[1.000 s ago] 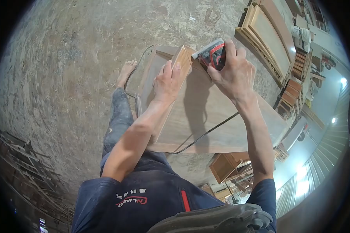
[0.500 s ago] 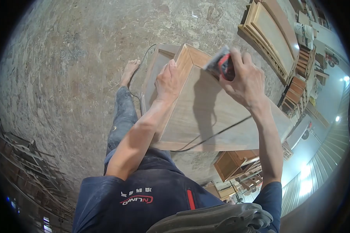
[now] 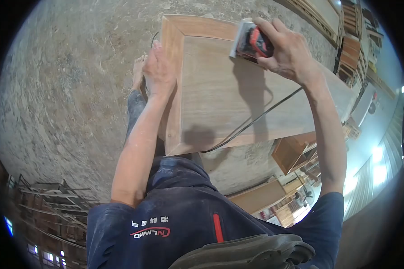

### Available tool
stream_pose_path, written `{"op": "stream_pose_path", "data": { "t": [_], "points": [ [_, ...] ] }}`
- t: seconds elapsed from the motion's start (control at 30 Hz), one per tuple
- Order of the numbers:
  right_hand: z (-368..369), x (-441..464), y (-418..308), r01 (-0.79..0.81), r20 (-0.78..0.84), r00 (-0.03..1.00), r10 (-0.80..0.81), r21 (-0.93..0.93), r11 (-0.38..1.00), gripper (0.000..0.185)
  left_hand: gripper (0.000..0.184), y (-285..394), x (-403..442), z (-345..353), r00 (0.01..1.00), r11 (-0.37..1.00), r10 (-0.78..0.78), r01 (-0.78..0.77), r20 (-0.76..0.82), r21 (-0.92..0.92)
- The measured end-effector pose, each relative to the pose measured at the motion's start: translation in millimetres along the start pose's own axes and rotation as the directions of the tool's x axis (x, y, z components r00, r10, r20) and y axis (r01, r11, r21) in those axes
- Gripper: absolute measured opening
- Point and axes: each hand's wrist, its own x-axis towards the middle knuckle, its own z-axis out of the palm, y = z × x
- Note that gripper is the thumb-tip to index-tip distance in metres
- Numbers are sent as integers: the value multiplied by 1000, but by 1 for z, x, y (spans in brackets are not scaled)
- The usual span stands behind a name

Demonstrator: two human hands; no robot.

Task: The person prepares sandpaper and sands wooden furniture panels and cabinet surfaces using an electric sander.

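Note:
A framed wooden panel (image 3: 211, 98), like a cabinet door or case front, lies before me with its pale flat centre facing up. My left hand (image 3: 159, 74) is wrapped over its left side rail, thumb on the outer edge. In my right hand (image 3: 294, 54) is an electric sander (image 3: 252, 42), black and red with a flat pad. Its pad is tilted at the panel's far rail; I cannot tell whether it touches. A black cord (image 3: 256, 119) runs across the panel from under my right forearm to the near edge.
Wooden panels (image 3: 316, 18) are stacked at the far right, with more wooden pieces (image 3: 350, 54) beside them. A wooden cabinet (image 3: 294, 152) stands past the panel's near edge. At the lower left is a dark rack (image 3: 54, 197). My bare foot (image 3: 139, 71) rests on the stained floor (image 3: 76, 89).
The panel appears turned, its top face squarer to my view and its near corner further left. My left hand moved left with it. The sander sits further right along the far rail.

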Motion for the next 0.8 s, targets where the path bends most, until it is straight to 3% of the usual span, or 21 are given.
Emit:
{"op": "stream_pose_path", "data": {
  "t": [0.07, 0.13, 0.3, 0.37, 0.43, 0.5, 0.6, 0.73, 0.8],
  "points": [
    [3, -30, 26, -76, 3, 997, 76, 2, 997, 62, 58, 7, 4, -3, 998, 1000, 4, -5, 64, 21],
    [9, -60, 49, -239, 137, 960, 244, -50, 970, 69, 56, 12, 2, 1, 993, 999, 7, -12, 115, 37],
    [25, -102, 16, -297, 91, 951, 295, -1, 955, 77, 55, 15, -3, -5, 987, 999, 48, -44, 152, -32],
    [23, -87, -21, -134, 42, 991, 129, 157, 978, 81, 54, -3, -16, -16, 981, 996, 64, -73, 183, 45],
    [16, -55, -60, 86, -34, 996, -81, 173, 981, 80, 53, -32, -32, -28, 972, 986, 88, -116, 216, 120],
    [20, -22, -89, 263, -157, 959, -237, 174, 949, 75, 50, -71, -62, -41, 921, 933, 246, -309, 302, 182],
    [30, 10, -106, 294, -138, 953, -271, 194, 936, 87, 49, -88, -108, -55, 960, 972, 153, -189, 236, 140],
    [29, -7, -79, 215, -32, 977, -213, 217, 952, 84, 52, -94, -115, -61, 960, 990, 66, -96, 272, 101],
    [26, -38, -56, -23, 82, 996, 17, 71, 997, 76, 55, -99, -114, -61, 951, 981, 94, -139, 296, 134]
  ]
}}
